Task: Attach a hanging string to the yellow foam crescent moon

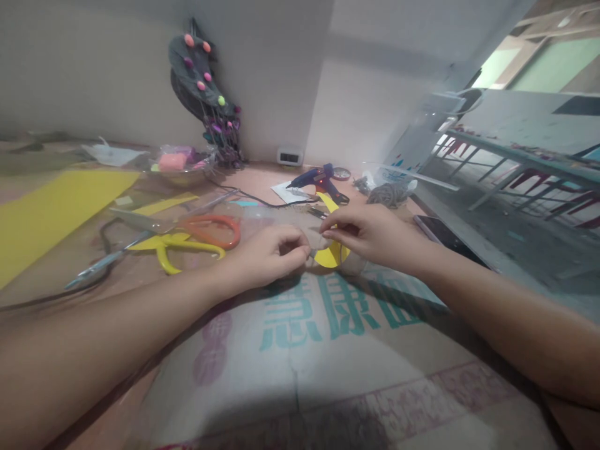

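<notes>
In the middle of the head view, my left hand (280, 251) is closed in a pinch, thumb against fingertips, at the left edge of a yellow crescent-shaped piece (330, 257). A small grey bit shows at its fingertips, too small to name. My right hand (363, 230) also pinches, above the yellow piece and partly covering it. What lies between its fingers is too fine to make out; it could be a thin strand. Just beyond the hands sits a blue hot glue gun (323, 179) with a red light, its nozzle pointing left over a white scrap (285, 192).
Orange-handled scissors (210, 230) and yellow-handled scissors (187, 247) lie left, near a yellow sheet (60, 212). Grey yarn (389, 194) and a phone (450, 240) are on the right. A decorated grey crescent (197, 78) leans on the wall. Printed cardboard (262, 387) covers the front.
</notes>
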`<state>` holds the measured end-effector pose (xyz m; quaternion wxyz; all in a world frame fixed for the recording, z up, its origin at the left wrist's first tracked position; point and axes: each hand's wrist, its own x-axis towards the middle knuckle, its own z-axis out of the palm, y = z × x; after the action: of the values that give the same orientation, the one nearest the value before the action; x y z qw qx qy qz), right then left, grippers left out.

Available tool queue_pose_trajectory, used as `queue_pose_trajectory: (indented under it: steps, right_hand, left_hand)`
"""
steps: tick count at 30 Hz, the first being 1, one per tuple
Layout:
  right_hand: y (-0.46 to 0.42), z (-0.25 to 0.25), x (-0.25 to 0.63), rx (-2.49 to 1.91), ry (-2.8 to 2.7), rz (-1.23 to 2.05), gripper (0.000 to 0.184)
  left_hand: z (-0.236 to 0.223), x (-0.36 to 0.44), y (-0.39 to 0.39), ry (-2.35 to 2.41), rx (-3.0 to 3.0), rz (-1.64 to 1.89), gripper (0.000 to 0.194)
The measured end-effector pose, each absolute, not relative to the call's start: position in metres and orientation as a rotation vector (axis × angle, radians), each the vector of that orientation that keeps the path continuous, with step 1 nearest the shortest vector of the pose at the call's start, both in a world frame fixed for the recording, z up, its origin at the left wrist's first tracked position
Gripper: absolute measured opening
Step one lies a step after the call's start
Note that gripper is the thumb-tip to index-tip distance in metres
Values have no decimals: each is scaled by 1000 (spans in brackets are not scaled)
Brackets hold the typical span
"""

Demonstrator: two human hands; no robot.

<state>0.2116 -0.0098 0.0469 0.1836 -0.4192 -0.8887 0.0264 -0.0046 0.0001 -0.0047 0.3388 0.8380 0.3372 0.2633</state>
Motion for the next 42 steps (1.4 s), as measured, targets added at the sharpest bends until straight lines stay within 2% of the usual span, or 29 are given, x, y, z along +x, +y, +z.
queue_pose_trajectory:
  steps: [17,19,23,26,28,42]
  right_hand:
    - [21,46,237,-1302,-2365,232,12]
    - [23,44,239,-1289,-2310,276,19]
    - [30,41,247,-1188,-2179,592,30]
    - [34,45,255,-1156,-2154,908,30]
    - [35,48,259,-1173,-2177,1000,27]
    - [36,37,251,-1284,-2063,620,31]
  left_hand:
    - [-1,-5,-1,837,2216,593,25]
    - [-1,-6,-1,812,2223,574,25]
    - [1,-6,-2,768,2271,548,24]
    - [2,-5,-4,734,2315,540,24]
    - [3,-5,-4,717,2331,524,24]
    - [1,-5,-7,677,2381,576,25]
